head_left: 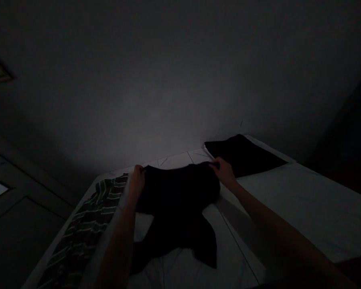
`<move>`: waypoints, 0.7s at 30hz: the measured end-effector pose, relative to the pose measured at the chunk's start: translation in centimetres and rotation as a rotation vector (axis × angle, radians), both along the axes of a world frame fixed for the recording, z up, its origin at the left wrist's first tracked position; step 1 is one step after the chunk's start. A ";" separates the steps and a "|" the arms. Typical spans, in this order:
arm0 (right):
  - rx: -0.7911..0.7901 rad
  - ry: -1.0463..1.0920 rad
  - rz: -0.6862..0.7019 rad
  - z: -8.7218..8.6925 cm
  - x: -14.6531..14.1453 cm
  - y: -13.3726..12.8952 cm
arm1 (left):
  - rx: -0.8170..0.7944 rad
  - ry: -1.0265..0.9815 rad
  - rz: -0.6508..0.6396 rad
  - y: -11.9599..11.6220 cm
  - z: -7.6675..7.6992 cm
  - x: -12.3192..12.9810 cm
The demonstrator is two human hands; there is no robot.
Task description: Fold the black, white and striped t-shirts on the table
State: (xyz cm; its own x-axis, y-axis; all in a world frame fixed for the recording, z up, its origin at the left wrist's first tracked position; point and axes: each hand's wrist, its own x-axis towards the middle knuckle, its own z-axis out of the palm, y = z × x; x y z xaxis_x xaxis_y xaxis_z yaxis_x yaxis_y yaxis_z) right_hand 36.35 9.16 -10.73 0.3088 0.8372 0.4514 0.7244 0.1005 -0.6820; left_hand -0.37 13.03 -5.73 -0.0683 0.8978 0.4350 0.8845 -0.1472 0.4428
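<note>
A black garment [177, 200] stretches between my two hands over a pale tiled surface; the dark picture hides which kind of garment it is. My left hand [137, 180] pinches its far left corner. At the far right corner, my right hand [223, 170] grips the cloth between thumb and fingers. The far edge is pulled nearly straight, sagging a little in the middle. Toward me, the lower part spreads in two flaps on the tiles.
A striped cloth [90, 224] lies along the left edge of the tiled surface [295, 200]. Behind my right hand is a flat black cloth [246, 156] near the wall [156, 88]. A panelled door [27, 216] stands at the left.
</note>
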 end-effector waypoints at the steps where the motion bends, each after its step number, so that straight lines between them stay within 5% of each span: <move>1: 0.094 0.044 -0.027 2.0 -0.3 0.2 | 0.110 -0.061 0.034 0.0 2.2 -0.4; 4: 0.371 0.166 -0.014 8.4 -2.1 -0.1 | 0.469 -0.264 0.063 -1.8 8.2 -0.9; 7: 0.471 0.220 0.144 12.4 -5.1 -2.0 | 0.576 -0.429 -0.067 -5.8 11.1 0.3; 11: 0.408 0.343 0.447 12.4 -9.2 -4.4 | 0.318 -0.571 -0.328 -10.0 9.5 3.7; 15: 0.275 0.430 0.711 11.2 -11.0 -5.2 | 0.142 -0.488 -0.457 -10.2 7.8 6.7; 21: 0.242 0.416 0.729 11.5 -11.0 -5.5 | 0.068 -0.258 -0.518 -10.3 7.3 9.1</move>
